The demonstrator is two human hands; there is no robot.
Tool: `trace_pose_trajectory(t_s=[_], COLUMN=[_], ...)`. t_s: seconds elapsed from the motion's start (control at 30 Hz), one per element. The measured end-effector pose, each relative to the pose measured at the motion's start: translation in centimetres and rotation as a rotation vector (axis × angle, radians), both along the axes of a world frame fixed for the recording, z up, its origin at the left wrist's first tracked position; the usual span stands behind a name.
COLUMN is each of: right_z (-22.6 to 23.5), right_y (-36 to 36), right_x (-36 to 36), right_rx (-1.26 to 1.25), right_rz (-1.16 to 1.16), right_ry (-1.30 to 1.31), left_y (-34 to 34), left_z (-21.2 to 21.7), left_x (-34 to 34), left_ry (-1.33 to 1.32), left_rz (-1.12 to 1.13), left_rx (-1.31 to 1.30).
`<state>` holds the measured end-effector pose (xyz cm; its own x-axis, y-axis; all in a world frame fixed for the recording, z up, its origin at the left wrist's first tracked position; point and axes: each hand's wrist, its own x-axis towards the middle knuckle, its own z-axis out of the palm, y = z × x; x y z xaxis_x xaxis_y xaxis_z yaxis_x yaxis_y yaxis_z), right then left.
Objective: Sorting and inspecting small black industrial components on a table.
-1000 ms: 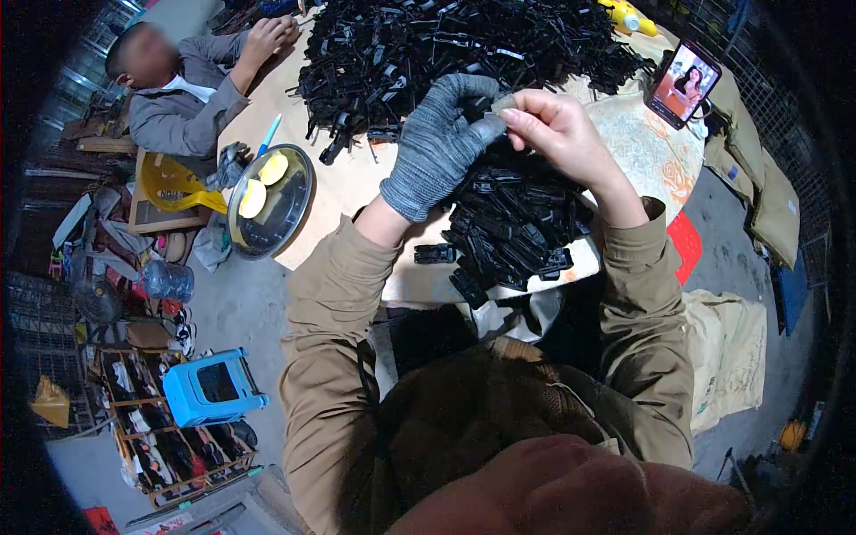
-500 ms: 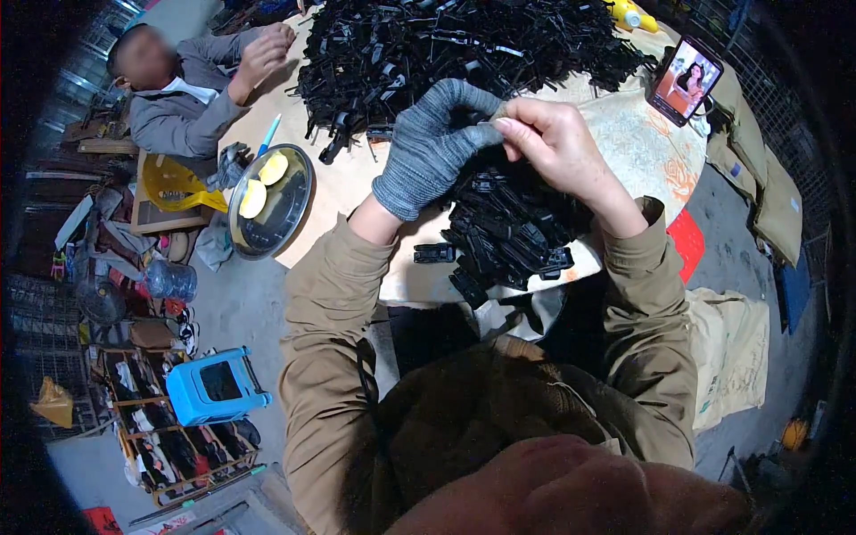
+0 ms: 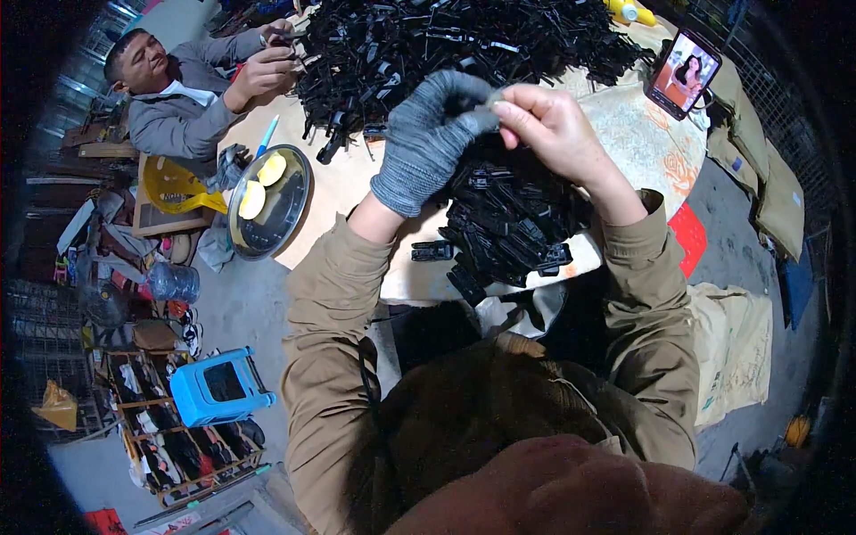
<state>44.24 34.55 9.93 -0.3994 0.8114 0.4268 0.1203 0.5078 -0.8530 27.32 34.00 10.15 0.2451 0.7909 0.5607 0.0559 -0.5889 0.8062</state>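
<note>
My left hand (image 3: 426,143), in a grey knitted glove, is bent with thumb and forefinger drawn together. Bare, my right hand (image 3: 555,129) pinches right against those gloved fingertips. Anything held where they meet is too small or hidden to make out. Both hands hover over the table (image 3: 406,283). Below them lies a small heap of black plastic clip-like pieces (image 3: 508,227), partly covered by my hands. One loose black piece (image 3: 433,251) sits to the left of that heap.
A big pile of black parts (image 3: 428,53) covers the table's far side. At left are a round tray (image 3: 283,227) with yellow-white fruit pieces and a co-worker (image 3: 192,98) handling something dark. A lit phone (image 3: 685,73) stands far right. A blue stool (image 3: 218,390) is on the floor.
My hands have shifted slightly left and remain joined at the fingertips. The co-worker's hands have come down to the pile's edge, now around something dark. The heap beneath me looks the same.
</note>
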Motion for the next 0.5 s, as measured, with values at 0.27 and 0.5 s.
trace_pose_trajectory(t_s=[0.27,0.5], right_z=[-1.1,-2.1], right_y=[4.5,4.5], right_x=[3.9,2.2], right_rx=[0.268,0.471], right_rz=[-0.489,-0.369], right_ry=[-0.046,-0.432], left_y=[0.5,-0.3], left_z=[2.1,2.6], left_x=[-2.1,-2.7], left_ry=[-0.404,0.021], left_rz=[-0.183,-0.066], left_rx=[-0.348,-0.084])
